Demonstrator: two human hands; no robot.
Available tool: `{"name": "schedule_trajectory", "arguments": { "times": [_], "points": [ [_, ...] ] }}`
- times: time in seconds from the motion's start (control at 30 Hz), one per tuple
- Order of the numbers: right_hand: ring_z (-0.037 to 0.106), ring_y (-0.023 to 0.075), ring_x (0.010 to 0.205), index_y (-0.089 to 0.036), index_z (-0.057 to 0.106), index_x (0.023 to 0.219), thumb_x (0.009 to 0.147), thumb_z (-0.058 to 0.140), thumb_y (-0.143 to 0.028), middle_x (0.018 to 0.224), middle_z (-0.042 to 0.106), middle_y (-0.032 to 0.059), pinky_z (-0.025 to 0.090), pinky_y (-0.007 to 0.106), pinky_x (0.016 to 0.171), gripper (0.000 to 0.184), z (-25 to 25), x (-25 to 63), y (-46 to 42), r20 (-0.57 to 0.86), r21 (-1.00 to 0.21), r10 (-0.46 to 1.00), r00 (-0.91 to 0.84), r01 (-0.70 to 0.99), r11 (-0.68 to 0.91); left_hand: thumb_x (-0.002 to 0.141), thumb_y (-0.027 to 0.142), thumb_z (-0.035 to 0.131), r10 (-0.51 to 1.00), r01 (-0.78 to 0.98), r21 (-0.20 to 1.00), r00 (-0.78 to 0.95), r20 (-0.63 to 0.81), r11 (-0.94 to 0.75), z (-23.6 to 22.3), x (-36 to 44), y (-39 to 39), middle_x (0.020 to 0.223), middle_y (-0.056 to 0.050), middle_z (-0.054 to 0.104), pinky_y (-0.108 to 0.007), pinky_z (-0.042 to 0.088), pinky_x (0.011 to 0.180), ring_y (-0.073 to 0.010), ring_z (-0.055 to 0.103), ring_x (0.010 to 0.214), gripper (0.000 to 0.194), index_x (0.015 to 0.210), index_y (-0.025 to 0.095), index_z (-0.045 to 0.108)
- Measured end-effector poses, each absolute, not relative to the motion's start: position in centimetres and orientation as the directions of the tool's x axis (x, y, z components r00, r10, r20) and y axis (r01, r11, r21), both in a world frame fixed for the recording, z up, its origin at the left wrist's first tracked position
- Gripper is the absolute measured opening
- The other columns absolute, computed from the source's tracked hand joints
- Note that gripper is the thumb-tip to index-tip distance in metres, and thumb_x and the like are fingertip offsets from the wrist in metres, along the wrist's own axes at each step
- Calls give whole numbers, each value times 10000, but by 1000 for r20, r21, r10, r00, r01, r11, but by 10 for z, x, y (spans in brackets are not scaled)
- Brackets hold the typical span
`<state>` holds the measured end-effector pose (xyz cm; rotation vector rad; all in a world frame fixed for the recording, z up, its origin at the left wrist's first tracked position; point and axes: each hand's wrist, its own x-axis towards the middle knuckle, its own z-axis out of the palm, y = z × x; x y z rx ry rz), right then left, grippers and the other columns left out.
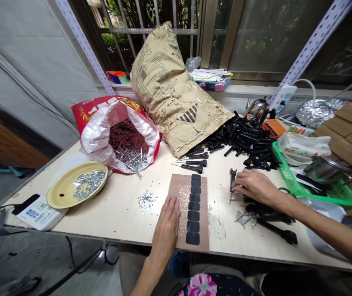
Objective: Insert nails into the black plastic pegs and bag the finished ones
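Observation:
My left hand [166, 226] lies flat, fingers together and stretched out, on the left edge of a brown board [182, 201] that carries a column of several black pads [194, 209]. My right hand [253, 185] rests on the table right of the board, fingers curled around a small black plastic piece with a metal pin [232, 181]. Below that hand lie assembled black pieces with pins [268, 222].
A torn paper sack [170, 90] spills a heap of black plastic parts [244, 137]. A red-and-white bag holds nails [126, 144]. A yellow plate [68, 195] holds washers; loose washers [147, 200] lie nearby. A green basket [327, 193] stands at right.

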<state>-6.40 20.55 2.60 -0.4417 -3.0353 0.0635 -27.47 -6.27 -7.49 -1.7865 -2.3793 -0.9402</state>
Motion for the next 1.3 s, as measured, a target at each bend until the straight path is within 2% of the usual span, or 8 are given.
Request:
{"name": "schedule_trajectory", "arguments": {
  "times": [0.13, 0.27, 0.43, 0.67, 0.87, 1.17, 1.23, 1.3],
  "points": [
    [565, 160, 813, -197, 660, 874, 945, 429, -348, 858, 649, 52, 374, 255, 712, 284, 22, -135, 196, 163, -132, 281, -946, 262, 956, 931, 165, 371, 863, 880, 439, -356, 360, 180, -68, -268, -64, 1413, -99, 453, -434, 397, 1063, -232, 304, 1364, 437, 1364, 178, 422],
    [562, 180, 913, -179, 641, 918, 953, 400, -340, 949, 644, 77, 372, 247, 725, 292, -1, -232, 180, 55, -91, 318, -946, 313, 946, 926, 194, 403, 812, 856, 456, -437, 387, 243, -50, -282, -68, 1341, -116, 520, -400, 460, 999, -227, 451, 1267, 369, 1277, 168, 517],
    [558, 218, 933, -134, 637, 932, 912, 469, -307, 998, 632, 130, 374, 268, 711, 242, -25, -285, 177, -36, -41, 370, -928, 372, 928, 915, 284, 439, 596, 718, 452, -694, 405, 530, -28, -341, -90, 978, -112, 650, -425, 500, 831, -243, 573, 920, 290, 1065, 147, 647],
    [542, 217, 942, -146, 595, 997, 926, 372, -216, 1041, 613, 110, 378, 265, 701, 244, -33, -279, 178, 16, -72, 392, -920, 390, 918, 914, 316, 418, 641, 700, 433, -706, 301, 567, -43, -377, -122, 884, -82, 643, -377, 466, 773, -229, 550, 857, 299, 1008, 184, 669],
    [571, 178, 844, -170, 571, 1099, 920, 384, -212, 996, 590, 76, 423, 256, 709, 262, -35, -259, 181, 318, -280, 296, -901, 209, 937, 925, 299, 399, 681, 729, 408, -674, 287, 549, -53, -383, -114, 846, -68, 599, -323, 461, 726, -199, 558, 816, 312, 1081, 197, 648],
    [580, 189, 879, -195, 597, 1145, 909, 410, -183, 951, 597, 67, 479, 304, 786, 301, -20, -215, 153, 421, -434, 296, -857, 96, 896, 915, 236, 421, 793, 833, 218, -552, 256, 509, -51, -391, -107, 911, -60, 593, -261, 438, 680, -189, 546, 879, 252, 1017, 243, 651],
    [583, 188, 865, -202, 612, 1126, 914, 426, -203, 941, 601, 66, 487, 304, 769, 282, -16, -209, 141, 418, -473, 309, -854, 86, 877, 909, 220, 428, 794, 832, 237, -551, 255, 501, -50, -391, -107, 906, -61, 596, -258, 435, 662, -194, 541, 884, 236, 992, 244, 648],
    [585, 180, 837, -203, 627, 1092, 920, 441, -222, 920, 601, 64, 491, 299, 747, 255, -11, -206, 127, 420, -514, 315, -851, 63, 855, 899, 238, 449, 765, 800, 334, -588, 264, 499, -47, -390, -106, 887, -60, 601, -261, 436, 668, -194, 546, 881, 207, 934, 231, 653]
  ]
}}
